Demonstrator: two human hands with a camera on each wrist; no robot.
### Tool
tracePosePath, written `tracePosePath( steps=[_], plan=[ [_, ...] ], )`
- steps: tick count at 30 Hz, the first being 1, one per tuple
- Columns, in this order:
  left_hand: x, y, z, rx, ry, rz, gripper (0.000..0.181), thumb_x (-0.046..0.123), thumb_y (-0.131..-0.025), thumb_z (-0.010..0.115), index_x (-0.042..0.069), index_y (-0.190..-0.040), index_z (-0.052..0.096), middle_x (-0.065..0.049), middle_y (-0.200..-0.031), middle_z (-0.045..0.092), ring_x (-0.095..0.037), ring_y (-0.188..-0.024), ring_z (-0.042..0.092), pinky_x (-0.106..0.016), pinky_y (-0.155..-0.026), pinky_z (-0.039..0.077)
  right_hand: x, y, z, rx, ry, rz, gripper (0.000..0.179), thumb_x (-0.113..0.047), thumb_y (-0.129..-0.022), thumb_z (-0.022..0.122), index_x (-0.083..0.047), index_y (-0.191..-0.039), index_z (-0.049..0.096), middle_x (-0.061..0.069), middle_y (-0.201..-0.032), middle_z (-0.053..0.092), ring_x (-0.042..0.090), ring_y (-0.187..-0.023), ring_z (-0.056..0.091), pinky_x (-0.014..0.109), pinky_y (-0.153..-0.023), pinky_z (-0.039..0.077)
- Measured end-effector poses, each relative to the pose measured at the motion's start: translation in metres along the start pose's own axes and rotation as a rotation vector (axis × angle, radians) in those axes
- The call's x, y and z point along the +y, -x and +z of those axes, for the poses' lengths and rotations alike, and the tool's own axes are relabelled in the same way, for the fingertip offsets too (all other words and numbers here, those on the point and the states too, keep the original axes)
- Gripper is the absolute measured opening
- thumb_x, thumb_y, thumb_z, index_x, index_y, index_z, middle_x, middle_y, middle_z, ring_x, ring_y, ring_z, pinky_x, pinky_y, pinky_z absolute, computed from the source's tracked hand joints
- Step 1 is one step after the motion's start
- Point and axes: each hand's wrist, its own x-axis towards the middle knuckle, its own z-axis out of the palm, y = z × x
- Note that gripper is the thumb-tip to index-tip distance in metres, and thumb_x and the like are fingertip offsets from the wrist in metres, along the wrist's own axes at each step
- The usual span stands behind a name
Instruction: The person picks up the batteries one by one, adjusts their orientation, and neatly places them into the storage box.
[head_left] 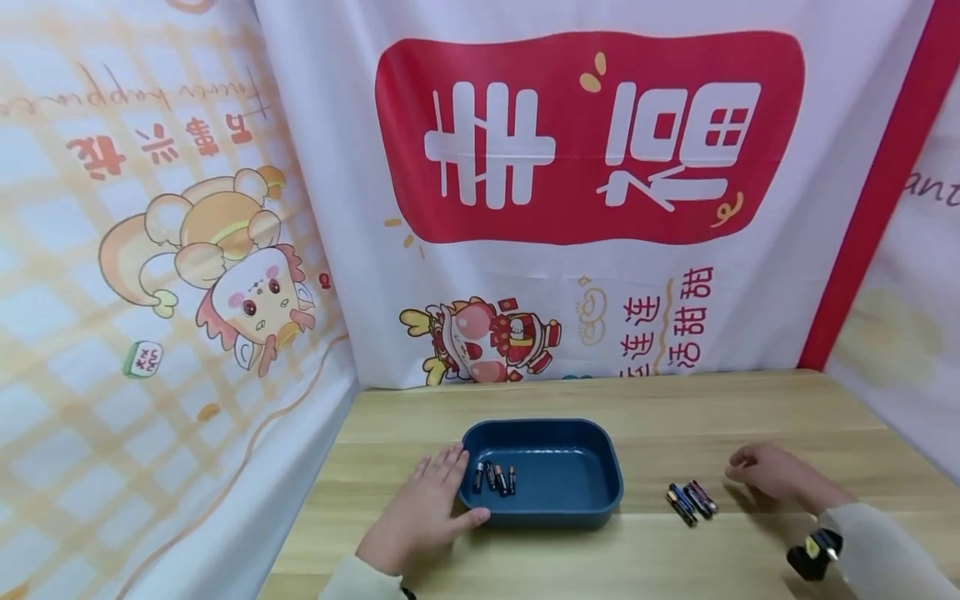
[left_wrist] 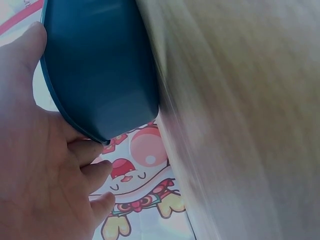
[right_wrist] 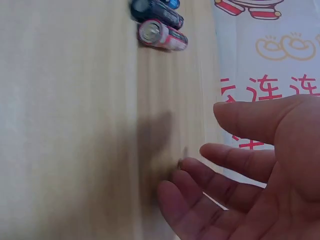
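Note:
A dark blue rectangular tray (head_left: 558, 518) sits on the table with several small batteries (head_left: 501, 480) lying in its left end. My left hand (head_left: 423, 508) rests against that end, thumb at the near rim and fingers spread along the side. In the left wrist view, the thumb touches the tray's rim (left_wrist: 55, 100) and the other fingers are outside it. Right of the tray, several more batteries (head_left: 692, 502) lie side by side on the wood. My right hand (head_left: 772, 473) is just right of them, its fingers loosely bent and holding nothing.
The table (head_left: 637, 567) has a light wood top. Printed cloths hang around it: a white and red one (head_left: 585, 292) at the back, a checked one (head_left: 172, 333) on the left, and another (head_left: 900, 333) on the right.

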Motion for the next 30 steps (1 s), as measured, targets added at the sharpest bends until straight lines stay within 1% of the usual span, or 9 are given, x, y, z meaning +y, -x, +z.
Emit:
tracePosePath(
  steps=[2, 4, 7, 9, 16, 20, 24, 27, 30],
  plan=[
    [0.0, 0.001, 0.001, -0.005, 0.001, 0.0, 0.097, 0.077, -0.087, 0.037, 0.008, -0.154, 0.028, -0.007, -0.16, 0.02, -0.029, -0.146, 0.018, -0.056, -0.114, 0.015, 0.003, 0.006, 0.008, -0.018, -0.097, 0.024, 0.033, -0.02, -0.095, 0.062, 0.009, -0.11, 0.06, 0.008, -0.071, 0.058, 0.019, -0.061, 0.055, 0.037, -0.057, 0.051],
    [-0.001, 0.002, 0.001, -0.003, -0.01, 0.001, 0.097, 0.078, -0.087, 0.037, 0.008, -0.154, 0.029, -0.007, -0.16, 0.02, -0.029, -0.146, 0.018, -0.056, -0.114, 0.015, 0.004, 0.009, 0.015, -0.04, -0.197, 0.058, 0.03, -0.017, -0.095, 0.061, 0.009, -0.11, 0.058, 0.007, -0.063, 0.053, 0.017, -0.053, 0.05, 0.034, -0.052, 0.049],
    [-0.002, 0.002, 0.001, -0.014, -0.027, -0.001, 0.097, 0.079, -0.087, 0.034, 0.009, -0.154, 0.028, -0.006, -0.16, 0.019, -0.027, -0.146, 0.017, -0.055, -0.114, 0.015, 0.002, 0.011, 0.023, -0.058, -0.256, 0.095, 0.032, -0.017, -0.094, 0.063, 0.01, -0.111, 0.058, 0.007, -0.067, 0.054, 0.016, -0.057, 0.05, 0.033, -0.053, 0.05],
    [-0.002, 0.002, 0.001, -0.025, -0.029, 0.0, 0.098, 0.08, -0.087, 0.034, 0.009, -0.154, 0.028, -0.006, -0.16, 0.019, -0.027, -0.146, 0.017, -0.055, -0.114, 0.015, -0.002, 0.011, 0.027, -0.057, -0.263, 0.116, 0.034, -0.017, -0.092, 0.066, 0.01, -0.112, 0.058, 0.008, -0.072, 0.055, 0.018, -0.061, 0.053, 0.035, -0.056, 0.052],
    [0.001, -0.001, 0.004, -0.041, 0.007, -0.026, 0.099, 0.081, -0.086, 0.032, 0.009, -0.154, 0.028, -0.006, -0.16, 0.02, -0.027, -0.146, 0.018, -0.058, -0.113, 0.016, -0.018, 0.002, 0.03, -0.045, -0.208, 0.096, 0.038, -0.013, -0.087, 0.071, 0.012, -0.113, 0.058, 0.008, -0.083, 0.056, 0.021, -0.069, 0.056, 0.037, -0.06, 0.054],
    [0.004, 0.001, 0.007, -0.038, 0.023, -0.027, 0.098, 0.08, -0.086, 0.033, 0.01, -0.154, 0.028, -0.005, -0.161, 0.019, -0.026, -0.146, 0.018, -0.058, -0.113, 0.016, -0.024, 0.003, 0.034, -0.052, -0.183, 0.102, 0.033, -0.013, -0.086, 0.072, 0.008, -0.11, 0.062, 0.006, -0.086, 0.057, 0.021, -0.072, 0.057, 0.036, -0.061, 0.054],
    [0.003, 0.002, 0.006, -0.025, 0.012, -0.021, 0.098, 0.079, -0.087, 0.034, 0.009, -0.154, 0.027, -0.006, -0.16, 0.019, -0.027, -0.146, 0.018, -0.057, -0.113, 0.017, -0.033, 0.001, 0.039, -0.069, -0.162, 0.109, 0.028, -0.016, -0.088, 0.071, 0.004, -0.107, 0.064, 0.006, -0.087, 0.059, 0.02, -0.075, 0.058, 0.036, -0.061, 0.055],
    [0.003, 0.002, 0.004, -0.021, 0.006, -0.027, 0.098, 0.079, -0.086, 0.034, 0.009, -0.155, 0.026, -0.005, -0.161, 0.018, -0.026, -0.146, 0.017, -0.056, -0.114, 0.016, -0.039, -0.001, 0.043, -0.065, -0.153, 0.084, 0.024, -0.015, -0.088, 0.071, 0.002, -0.104, 0.065, 0.006, -0.086, 0.06, 0.02, -0.074, 0.058, 0.036, -0.06, 0.055],
    [0.003, 0.001, 0.004, -0.014, 0.006, -0.03, 0.098, 0.079, -0.086, 0.035, 0.01, -0.155, 0.025, -0.005, -0.161, 0.018, -0.026, -0.146, 0.016, -0.055, -0.114, 0.015, -0.043, -0.003, 0.046, -0.049, -0.136, 0.055, 0.021, -0.011, -0.087, 0.071, 0.002, -0.102, 0.064, 0.006, -0.086, 0.06, 0.02, -0.072, 0.059, 0.036, -0.058, 0.055]
  ],
)
